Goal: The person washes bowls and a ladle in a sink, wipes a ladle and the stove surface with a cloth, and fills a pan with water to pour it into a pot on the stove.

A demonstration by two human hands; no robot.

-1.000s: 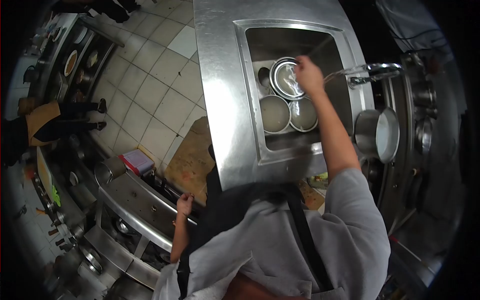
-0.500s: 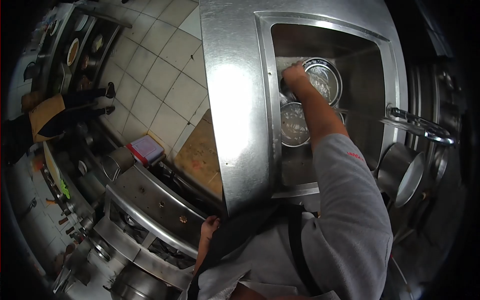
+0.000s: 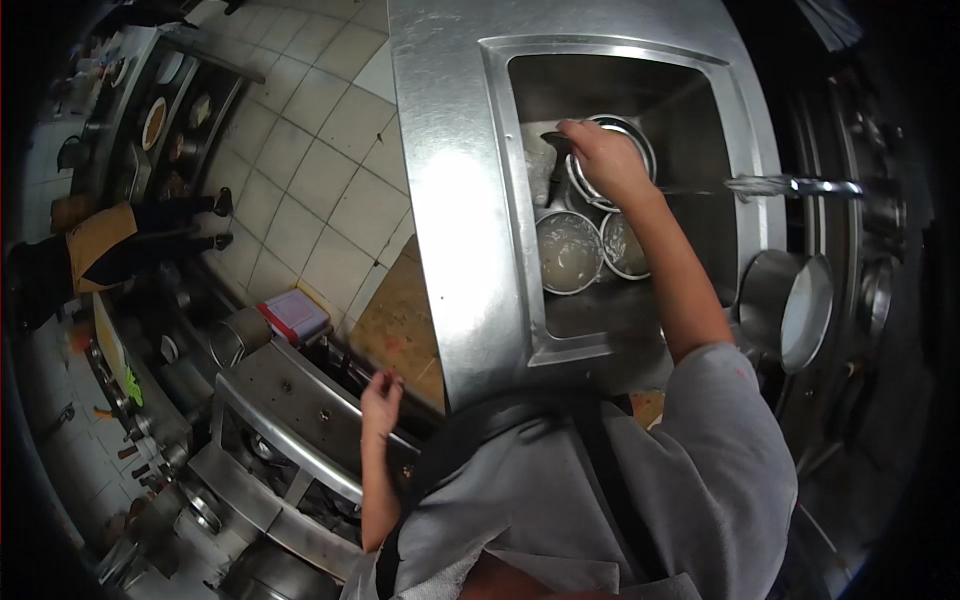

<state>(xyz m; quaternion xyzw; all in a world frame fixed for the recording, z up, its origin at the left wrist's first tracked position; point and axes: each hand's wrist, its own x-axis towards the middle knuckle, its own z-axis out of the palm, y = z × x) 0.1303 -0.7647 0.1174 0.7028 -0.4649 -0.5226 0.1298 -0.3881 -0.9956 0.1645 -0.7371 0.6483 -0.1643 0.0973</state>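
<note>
My right hand (image 3: 608,160) is inside the steel sink (image 3: 505,150), over a round metal pot (image 3: 645,150). Its fingers are closed at the edge of a dark, curved piece (image 3: 557,141) whose kind I cannot make out. Two more round metal containers stand nearer me: a left one (image 3: 570,255) holding cloudy water and a right one (image 3: 622,245), partly covered by my forearm. A crumpled, pale, translucent thing (image 3: 540,168) lies against the sink's left wall. My left hand (image 3: 381,403) hangs away from the sink, loosely curled with fingers apart and nothing in it.
A tap (image 3: 800,187) reaches over the sink from the right, with a thin stream leaving it. Beside it stands a deep pot (image 3: 785,305). At left are a stove (image 3: 290,400), a red-and-white box (image 3: 297,313) and a person in an apron (image 3: 103,238).
My right hand has risen and now has the dark piece at its fingertips. The containers show more fully. My left hand has swung outward, and the tap's spout has shifted in view.
</note>
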